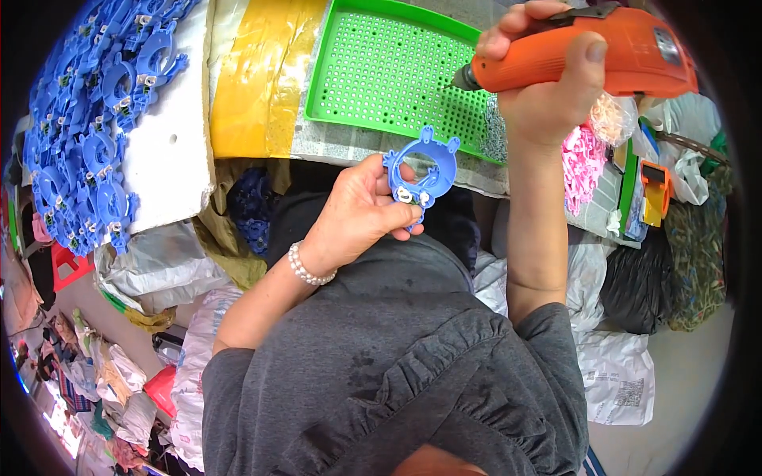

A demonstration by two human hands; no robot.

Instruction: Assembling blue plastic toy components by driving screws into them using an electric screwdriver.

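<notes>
Between the thumb and fingers of my left hand is a blue plastic ring-shaped part with small ear-like knobs and white bits near its lower edge. My right hand grips an orange electric screwdriver, its dark tip pointing left over the green perforated tray. Small silvery screws lie in the tray's right corner, below the tool. The tool's tip is apart from the blue part.
Many similar blue parts are heaped on a white board at the left. Pink pieces lie right of the tray, near an orange-yellow tool. A black bag and white sacks stand on the right.
</notes>
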